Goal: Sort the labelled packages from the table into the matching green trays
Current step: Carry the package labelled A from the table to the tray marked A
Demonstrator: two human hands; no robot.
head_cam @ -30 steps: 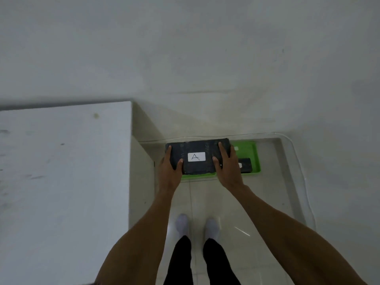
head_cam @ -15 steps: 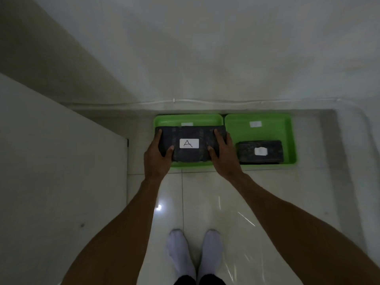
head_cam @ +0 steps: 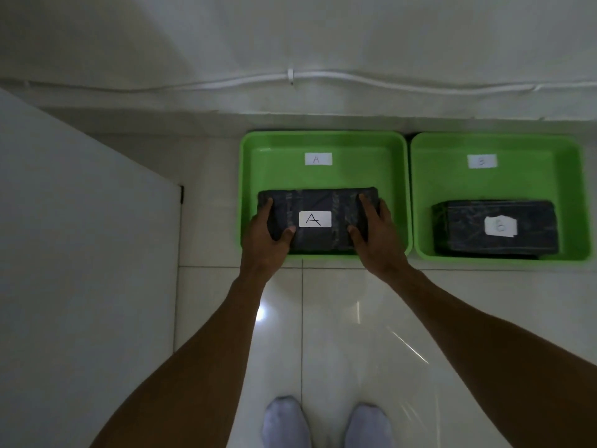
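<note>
Since the earlier frame, package A has been carried lower over tray A, whose label is now uncovered. The package is gripped at its short ends: the left hand is wrapped round the left end with the thumb on top, and the right hand round the right end likewise. Whether the package already rests on the tray floor cannot be told. Package B lies in tray B, just beside. For a clean placement, the package is best kept level and set down flat in the near half of the tray, label upward; the fingers should be released only once its underside is judged to be supported, then drawn outward along the tray walls.
</note>
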